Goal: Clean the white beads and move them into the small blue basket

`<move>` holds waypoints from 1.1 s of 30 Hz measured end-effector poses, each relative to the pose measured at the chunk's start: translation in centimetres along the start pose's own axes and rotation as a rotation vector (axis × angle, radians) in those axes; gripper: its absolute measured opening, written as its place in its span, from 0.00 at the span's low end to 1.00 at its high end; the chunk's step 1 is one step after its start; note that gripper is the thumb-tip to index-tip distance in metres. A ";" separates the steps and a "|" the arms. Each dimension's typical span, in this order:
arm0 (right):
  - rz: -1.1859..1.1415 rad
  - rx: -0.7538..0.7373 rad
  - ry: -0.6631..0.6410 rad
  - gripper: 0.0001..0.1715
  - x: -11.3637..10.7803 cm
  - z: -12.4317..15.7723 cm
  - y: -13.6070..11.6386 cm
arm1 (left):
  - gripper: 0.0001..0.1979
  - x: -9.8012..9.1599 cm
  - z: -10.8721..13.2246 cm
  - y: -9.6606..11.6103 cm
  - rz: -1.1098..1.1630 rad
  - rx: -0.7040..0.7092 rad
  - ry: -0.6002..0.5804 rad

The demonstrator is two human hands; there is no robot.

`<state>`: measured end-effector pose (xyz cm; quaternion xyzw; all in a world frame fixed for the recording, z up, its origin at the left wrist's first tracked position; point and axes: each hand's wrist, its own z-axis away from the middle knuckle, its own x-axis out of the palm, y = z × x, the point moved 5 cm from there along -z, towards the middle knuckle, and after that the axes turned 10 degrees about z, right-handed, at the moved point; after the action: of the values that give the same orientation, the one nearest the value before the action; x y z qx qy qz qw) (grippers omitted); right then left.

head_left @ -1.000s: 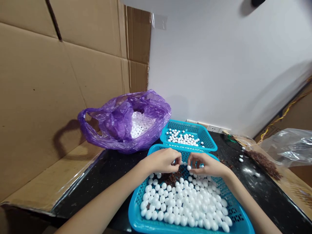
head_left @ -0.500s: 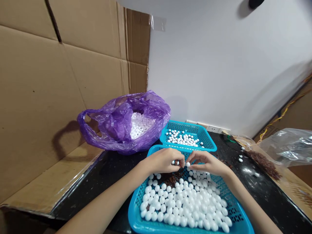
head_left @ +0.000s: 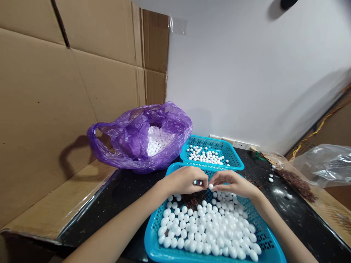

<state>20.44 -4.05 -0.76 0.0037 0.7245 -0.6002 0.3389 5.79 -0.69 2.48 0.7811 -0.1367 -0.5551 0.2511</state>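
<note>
Over the far half of the near blue basket (head_left: pixel 149 241), both hands meet close together. My right hand (head_left: pixel 229 182) pinches a small white ball (head_left: pixel 210 186) between thumb and fingertips. My left hand (head_left: pixel 189 180) is closed in a pinch right beside that ball; what its fingertips hold is too small to make out. Many white balls (head_left: pixel 208 230) fill the near part of the basket. A heap of reddish-brown bits (head_left: pixel 193 201) lies in it below my left hand.
Behind stands a second blue basket (head_left: pixel 238 165) with fewer white balls. A purple plastic bag (head_left: pixel 131 142) of white balls sits at left by cardboard (head_left: pixel 68 109). On the right are reddish-brown pieces (head_left: pixel 297 184), a clear plastic bag (head_left: pixel 326 164) and a few loose balls (head_left: pixel 271 179) on the black tabletop.
The white ball in my right fingertips has shifted slightly left and down, closer to my left fingertips. Otherwise the hands and baskets hold their places.
</note>
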 end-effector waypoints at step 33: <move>-0.102 0.049 0.037 0.10 0.0 -0.1 0.7 | 0.01 0.0 -0.2 -0.3 0.055 0.000 0.039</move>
<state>20.68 -3.78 -1.32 -0.0138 0.7149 -0.6341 0.2944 5.96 -0.45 2.35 0.7877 -0.1535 -0.5326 0.2688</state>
